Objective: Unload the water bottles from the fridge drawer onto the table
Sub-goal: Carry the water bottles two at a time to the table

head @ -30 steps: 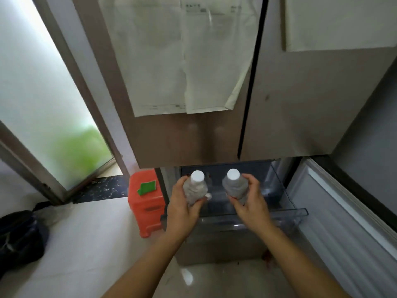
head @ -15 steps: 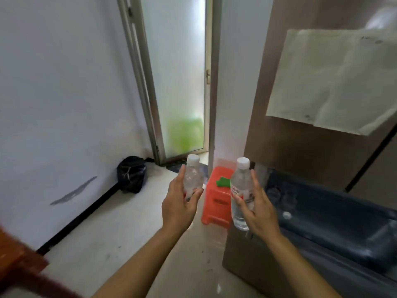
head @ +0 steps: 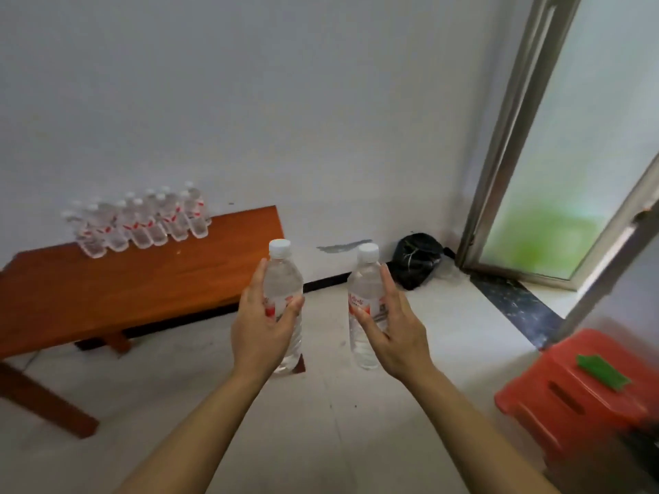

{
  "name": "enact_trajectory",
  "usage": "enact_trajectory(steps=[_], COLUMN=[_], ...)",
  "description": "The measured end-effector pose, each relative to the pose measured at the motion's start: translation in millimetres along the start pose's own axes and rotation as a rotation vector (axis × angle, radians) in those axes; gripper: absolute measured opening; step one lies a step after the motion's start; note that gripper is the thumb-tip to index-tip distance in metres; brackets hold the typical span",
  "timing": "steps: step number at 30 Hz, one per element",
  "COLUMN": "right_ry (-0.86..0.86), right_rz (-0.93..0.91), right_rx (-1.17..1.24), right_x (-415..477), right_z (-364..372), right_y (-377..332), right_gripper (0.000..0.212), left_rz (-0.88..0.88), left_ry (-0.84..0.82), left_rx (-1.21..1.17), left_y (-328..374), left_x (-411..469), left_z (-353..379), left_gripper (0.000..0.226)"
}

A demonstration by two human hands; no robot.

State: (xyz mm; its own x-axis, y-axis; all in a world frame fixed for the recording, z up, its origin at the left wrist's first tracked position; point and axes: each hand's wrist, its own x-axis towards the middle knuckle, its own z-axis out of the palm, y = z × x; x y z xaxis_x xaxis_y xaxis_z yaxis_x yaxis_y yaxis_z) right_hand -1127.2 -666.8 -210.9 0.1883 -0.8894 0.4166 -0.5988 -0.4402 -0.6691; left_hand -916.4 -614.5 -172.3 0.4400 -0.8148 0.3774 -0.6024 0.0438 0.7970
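Note:
I hold two clear water bottles upright at chest height, each with a white cap and a red label. My left hand (head: 262, 326) grips the left bottle (head: 285, 276) around its middle. My right hand (head: 396, 329) grips the right bottle (head: 363, 279) the same way. To the left stands a low reddish-brown wooden table (head: 135, 283) against the white wall. Several water bottles (head: 142, 222) stand in a cluster at the table's far edge. The fridge drawer is out of view.
A black bag (head: 415, 260) lies on the floor in the corner by the frosted glass door (head: 577, 165). A red plastic stool (head: 585, 390) with a green item on top sits at the right. Pale tiled floor (head: 356, 415) lies between me and the table.
The view has swung left from the fridge to the table and wall. Both bottles have come out of the drawer and stay in my hands in front of me.

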Motion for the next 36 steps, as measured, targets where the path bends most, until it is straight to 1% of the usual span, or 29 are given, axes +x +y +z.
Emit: enact_trajectory(steps=[3,6,9,12,16,19,24,30,32,36], right_ry=[-0.067,-0.085,-0.098,-0.121,-0.147,-0.166,-0.209,-0.222,-0.23,-0.257], right_rz=[-0.091,-0.139,-0.154,-0.176,-0.184,-0.193,-0.184,-0.193,-0.188,-0.262], right_rx=[0.03,0.051,0.067,0.09,0.103,0.085,0.069,0.099,0.11,0.094], right_x=[30,56,83,109,139,163,223,324,360,429], right_z=[54,110,166,223,282,315,369,448,470,524], right_y=[-49,-92,-131,-165,-197,-206,-202,-191,-196,-215], right_gripper=[0.08,0.081,0.081,0.082,0.083,0.082,0.082,0.084,0.086,0.094], left_rz=[-0.03,-0.06,-0.097,-0.09,-0.096,-0.11,-0.144,-0.15,-0.16,-0.15], left_ry=[0.111,0.186,0.211,0.241,0.255,0.247,0.24,0.215,0.223,0.262], left_rx=[-0.045,-0.052,-0.06,-0.051,-0.031,-0.036,-0.035,0.022,0.061,0.142], left_y=[-34,-74,-117,-159,-202,-230,-278,-329,-339,-362], left_x=[25,53,86,121,166,201,260,360,395,456], left_z=[-53,-97,-138,-172,-201,-209,-198,-188,-195,-218], left_gripper=[0.08,0.079,0.079,0.08,0.08,0.079,0.08,0.081,0.083,0.088])
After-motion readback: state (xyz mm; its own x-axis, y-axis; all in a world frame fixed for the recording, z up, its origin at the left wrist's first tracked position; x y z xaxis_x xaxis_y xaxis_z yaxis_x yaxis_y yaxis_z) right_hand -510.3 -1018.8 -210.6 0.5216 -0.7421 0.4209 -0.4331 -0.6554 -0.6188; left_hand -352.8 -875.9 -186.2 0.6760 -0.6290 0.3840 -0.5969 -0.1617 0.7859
